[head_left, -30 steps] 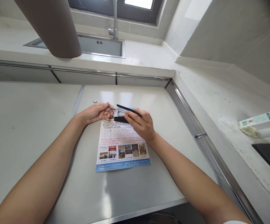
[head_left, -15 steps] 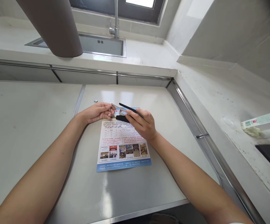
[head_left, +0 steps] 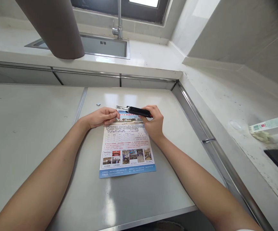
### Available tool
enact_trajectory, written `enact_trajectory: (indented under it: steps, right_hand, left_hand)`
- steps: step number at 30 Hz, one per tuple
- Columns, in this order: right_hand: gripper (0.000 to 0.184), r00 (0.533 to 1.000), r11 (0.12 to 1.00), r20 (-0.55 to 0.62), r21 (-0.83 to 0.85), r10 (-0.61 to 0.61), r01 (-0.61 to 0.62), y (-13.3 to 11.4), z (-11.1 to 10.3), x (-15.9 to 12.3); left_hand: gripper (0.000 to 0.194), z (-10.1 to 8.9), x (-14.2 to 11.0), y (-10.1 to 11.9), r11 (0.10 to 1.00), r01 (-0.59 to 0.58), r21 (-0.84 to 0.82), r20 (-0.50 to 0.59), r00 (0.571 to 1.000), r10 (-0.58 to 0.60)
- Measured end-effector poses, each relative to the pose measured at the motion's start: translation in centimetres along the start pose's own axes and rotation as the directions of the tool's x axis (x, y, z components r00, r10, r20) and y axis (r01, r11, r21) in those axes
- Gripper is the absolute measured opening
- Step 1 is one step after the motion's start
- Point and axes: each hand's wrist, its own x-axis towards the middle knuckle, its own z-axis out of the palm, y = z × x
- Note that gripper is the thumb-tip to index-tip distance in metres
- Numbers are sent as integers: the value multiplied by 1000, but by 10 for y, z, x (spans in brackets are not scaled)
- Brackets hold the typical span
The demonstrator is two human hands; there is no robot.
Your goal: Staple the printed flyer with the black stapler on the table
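Note:
My right hand (head_left: 155, 120) grips a black stapler (head_left: 140, 111) at its right end. The stapler is held above the top of a printed flyer (head_left: 127, 171), its bare metal part sticking out to the left. My left hand (head_left: 105, 116) is closed, fingers pinched together, by the flyer's upper left corner and close to the stapler's metal tip. Whatever those fingers hold, if anything, is hidden. The flyer lies flat on the pale table, with a blue bottom band, small photos and red text showing. A small bluish piece (head_left: 98, 104) rests on the table beyond my left hand.
A brown cylindrical column (head_left: 57, 29) rises at the back left, in front of a steel sink (head_left: 105, 48) with a faucet (head_left: 119, 30). Counters with metal-trimmed edges border the pale table (head_left: 90, 192) behind and on the right. A green-and-white package (head_left: 271, 123) sits on the right counter.
The stapler's spread black arms have come together, and my right hand has shifted its grip toward the right end. My left fingers have drawn together, away from the metal part.

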Motion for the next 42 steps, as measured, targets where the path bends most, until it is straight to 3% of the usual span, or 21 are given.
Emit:
enact_trajectory:
  steps: [3, 8, 13, 19, 25, 29, 33, 37, 42]
  right_hand:
    - [18, 996, 1000, 86, 15, 22, -23, 1, 2, 1]
    - [19, 989, 997, 136, -50, 59, -53, 3, 6, 1]
    - [22, 977, 998, 212, 60, 1, -14, 2, 7, 3]
    - [21, 970, 998, 243, 61, 9, -24, 5, 9, 4]
    - [20, 961, 993, 264, 59, 84, -103, 12, 11, 3]
    - [22, 963, 996, 255, 21, 83, -91, 16, 12, 2]
    - [24, 969, 998, 238, -7, 60, -60, 17, 14, 1]
    - [24, 970, 998, 237, -41, 46, -37, 14, 13, 2]
    - [32, 993, 982, 107, -176, -49, 67, -5, 8, -5]
  left_hand:
    - [32, 4, -2, 4, 996, -10, 89, 53, 999, 5]
    - [36, 6, -4, 10, 988, -17, 154, 177, 984, -10]
    - [37, 6, -3, 11, 986, -17, 167, 233, 972, -22]
    - [34, 4, -2, 10, 986, 10, 168, 216, 975, -47]
    - [27, 5, -1, 10, 988, 40, 146, 114, 992, -57]
    - [28, 3, -1, 8, 992, 35, 125, 136, 989, -52]
    - [25, 2, -1, 4, 997, -16, 82, 129, 992, 5]
    - [26, 2, -2, 2, 994, -101, 32, 46, 994, 99]
    - [28, 4, -2, 2, 982, -182, 39, -63, 981, 184]
